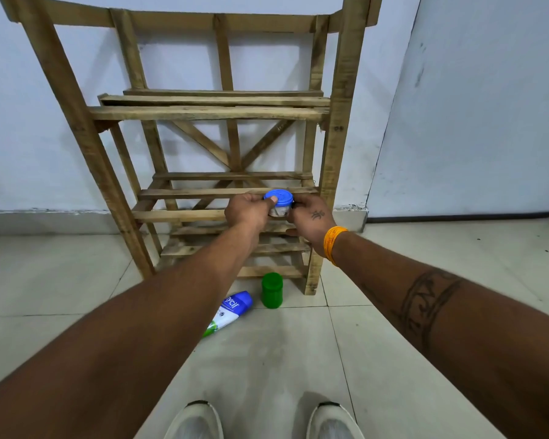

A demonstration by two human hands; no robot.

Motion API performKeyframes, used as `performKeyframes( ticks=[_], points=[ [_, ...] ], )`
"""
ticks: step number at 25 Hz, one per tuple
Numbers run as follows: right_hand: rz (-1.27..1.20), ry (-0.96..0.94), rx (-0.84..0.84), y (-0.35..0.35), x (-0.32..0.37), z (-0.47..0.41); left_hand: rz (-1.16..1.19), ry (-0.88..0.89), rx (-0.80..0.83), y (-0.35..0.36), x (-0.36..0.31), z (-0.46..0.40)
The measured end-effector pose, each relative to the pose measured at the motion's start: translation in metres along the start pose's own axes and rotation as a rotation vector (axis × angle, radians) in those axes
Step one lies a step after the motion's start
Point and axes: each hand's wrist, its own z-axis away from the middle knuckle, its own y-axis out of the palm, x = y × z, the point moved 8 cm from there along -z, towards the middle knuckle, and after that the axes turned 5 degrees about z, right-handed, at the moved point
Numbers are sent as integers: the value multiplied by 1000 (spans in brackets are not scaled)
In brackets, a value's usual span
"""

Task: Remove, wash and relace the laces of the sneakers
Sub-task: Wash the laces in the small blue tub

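Both arms reach forward toward a wooden rack (210, 112) standing against the wall at 12 o'clock. The left hand (248, 210) and right hand (311, 220) grip between them a small jar (279, 205) with a blue lid, held just in front of the rack's lower slats; the left thumb lies on the lid edge at the jar's 9 o'clock side, and the right fingers curl round its 3 o'clock side. The jar's contents cannot be told. An orange band (334, 243) circles the right wrist. On the tiled floor (76, 280), at 6 o'clock from the jar and just before the rack's foot, a green container (272, 289) stands upright; at its 8 o'clock, just beside it, a blue-and-white bottle (229, 312) lies on its side. The sneakers, white, are on the person's feet at the bottom edge of the view: left sneaker (194, 421) at 7 o'clock, right sneaker (333, 421) at 5 o'clock. Only their toes show; the laces are out of sight.
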Motion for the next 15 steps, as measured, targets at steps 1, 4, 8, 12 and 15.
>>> performKeyframes(
  ticks=[1,4,8,12,15],
  points=[
    [-3,3,-11,0,-1,1,11,-2,0,0,0,0],
    [-54,53,-105,-3,-10,0,64,1,-34,-3,-5,13],
    [-175,147,-240,-16,-18,37,216,-17,-26,-15,2,66],
    [-378,221,-157,-23,-37,113,289,-96,122,-26,33,159],
    [-433,255,-120,-46,-59,176,276,-144,199,-28,53,215]
  ],
)
